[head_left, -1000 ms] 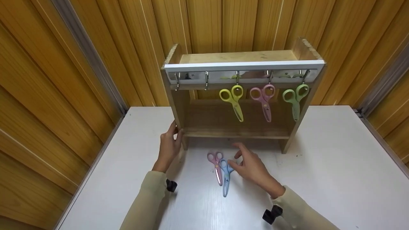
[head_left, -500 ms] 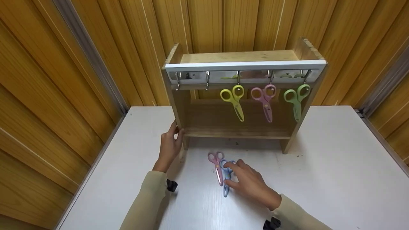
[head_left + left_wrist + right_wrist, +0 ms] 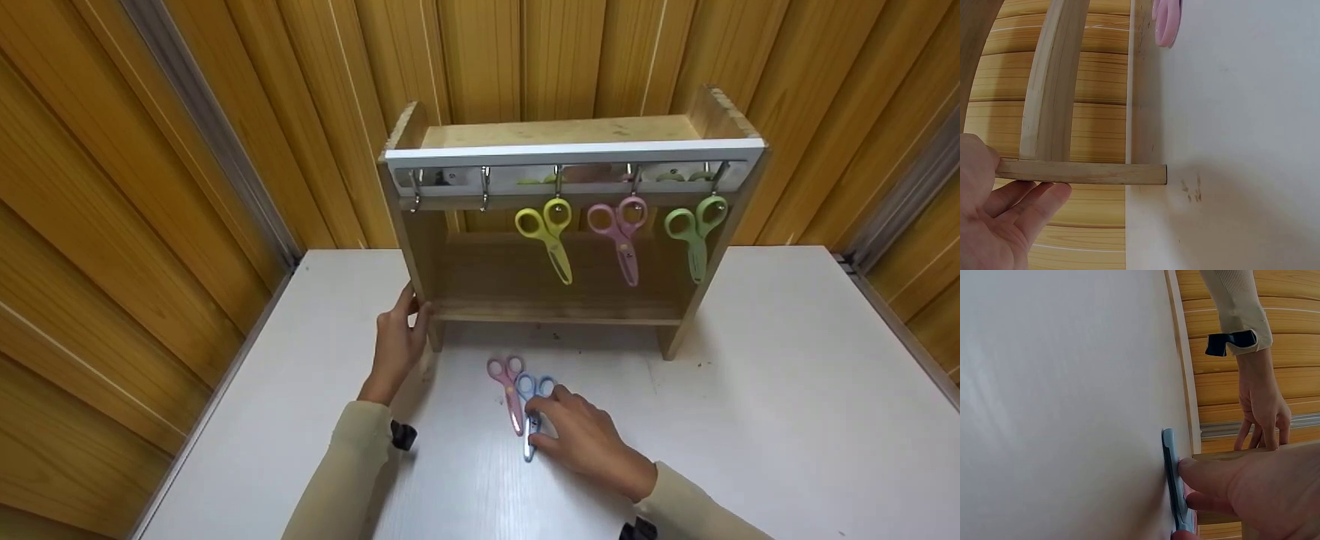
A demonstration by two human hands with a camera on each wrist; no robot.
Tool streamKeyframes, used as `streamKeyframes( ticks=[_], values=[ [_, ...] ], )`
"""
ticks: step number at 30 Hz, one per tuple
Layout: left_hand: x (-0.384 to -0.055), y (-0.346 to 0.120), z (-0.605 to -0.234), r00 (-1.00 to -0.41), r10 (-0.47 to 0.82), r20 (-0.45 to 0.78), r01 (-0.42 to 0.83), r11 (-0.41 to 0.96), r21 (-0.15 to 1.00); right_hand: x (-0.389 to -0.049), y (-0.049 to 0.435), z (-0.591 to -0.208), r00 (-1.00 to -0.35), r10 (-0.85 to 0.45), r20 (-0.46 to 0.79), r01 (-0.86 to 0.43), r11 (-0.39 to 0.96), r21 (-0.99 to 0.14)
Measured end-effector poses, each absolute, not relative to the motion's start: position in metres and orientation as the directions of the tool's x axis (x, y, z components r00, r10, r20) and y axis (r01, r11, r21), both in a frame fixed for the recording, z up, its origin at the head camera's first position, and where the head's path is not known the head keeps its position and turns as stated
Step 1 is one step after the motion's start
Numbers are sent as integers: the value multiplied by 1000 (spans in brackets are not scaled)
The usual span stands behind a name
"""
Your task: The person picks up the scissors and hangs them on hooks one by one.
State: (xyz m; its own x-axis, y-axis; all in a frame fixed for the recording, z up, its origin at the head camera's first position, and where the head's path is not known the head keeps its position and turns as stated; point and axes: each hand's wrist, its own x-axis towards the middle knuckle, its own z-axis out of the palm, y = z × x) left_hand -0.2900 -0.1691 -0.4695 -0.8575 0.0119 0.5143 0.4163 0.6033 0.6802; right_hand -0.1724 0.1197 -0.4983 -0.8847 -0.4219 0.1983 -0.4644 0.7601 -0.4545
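Note:
A pair of blue scissors [image 3: 533, 421] lies on the white table, handles toward the wooden rack [image 3: 555, 307]. My right hand [image 3: 589, 439] pinches it below the handles, thumb and fingers at its blades. In the right wrist view, the thumb [image 3: 1207, 475] meets the blue scissors [image 3: 1170, 450] near the tabletop. Pink scissors [image 3: 511, 397] lie just left of the blue pair. At the rack's left side, my left hand [image 3: 396, 341] grips the side panel, with thumb and fingers on opposite faces; the left wrist view shows the panel's edge [image 3: 1084, 172] between them.
Yellow scissors [image 3: 551, 244], pink scissors with a patterned blade [image 3: 624, 244] and green scissors [image 3: 694, 240] hang from hooks on the rack's front rail. Two bare hooks [image 3: 485, 189] are at the rail's left. Wood-panelled walls [image 3: 555, 60] stand behind the table.
My right hand has come down from beside the blue scissors' handles toward the blades, its fingers closing in around them. The left hand keeps its place on the rack.

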Motion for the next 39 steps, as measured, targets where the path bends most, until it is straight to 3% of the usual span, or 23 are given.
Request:
streamKeyframes(
  ticks=[21, 28, 39],
  values=[
    [-291, -168, -470, -835, 22, 550, 449, 604, 659, -173, 137, -497, -901, -410, 143, -428, 788, -443],
    [-291, -169, -470, -848, 16, 530, 432, 601, 673, -177, 151, -492, -935, -347, 66, -339, 828, -447],
    [-291, -169, -471, -822, 28, 569, 472, 592, 653, -180, 173, -490, -952, -293, 88, -300, 836, -460]
  ],
)
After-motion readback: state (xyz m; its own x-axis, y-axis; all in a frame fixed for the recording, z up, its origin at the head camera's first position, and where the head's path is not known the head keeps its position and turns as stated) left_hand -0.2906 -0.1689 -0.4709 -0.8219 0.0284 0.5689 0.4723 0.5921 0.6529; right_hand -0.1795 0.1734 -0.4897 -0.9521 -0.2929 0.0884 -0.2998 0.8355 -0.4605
